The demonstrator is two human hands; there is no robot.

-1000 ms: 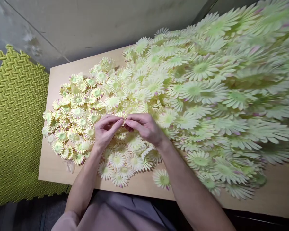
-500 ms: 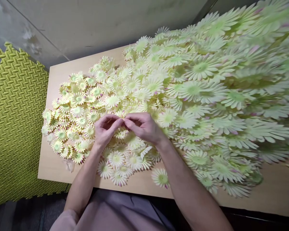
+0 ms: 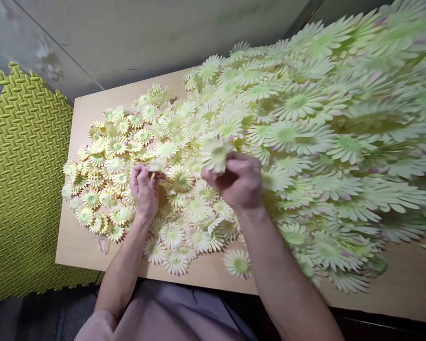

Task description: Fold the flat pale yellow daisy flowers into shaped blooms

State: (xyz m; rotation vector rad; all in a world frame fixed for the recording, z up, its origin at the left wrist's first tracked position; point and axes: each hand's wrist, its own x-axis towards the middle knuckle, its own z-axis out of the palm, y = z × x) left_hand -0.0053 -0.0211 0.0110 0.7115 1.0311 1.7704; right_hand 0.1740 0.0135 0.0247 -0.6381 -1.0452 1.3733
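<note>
Right hand grips one flower, left hand a pale piece; the tabletop shows wooden margin at eight o'clock.

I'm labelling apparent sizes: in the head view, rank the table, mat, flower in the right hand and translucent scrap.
1. Table
2. Mat
3. Flower in the right hand
4. Translucent scrap

The flower's nearness may enlarge it.

The flower in the right grip is blurred, its underside hidden.
</note>
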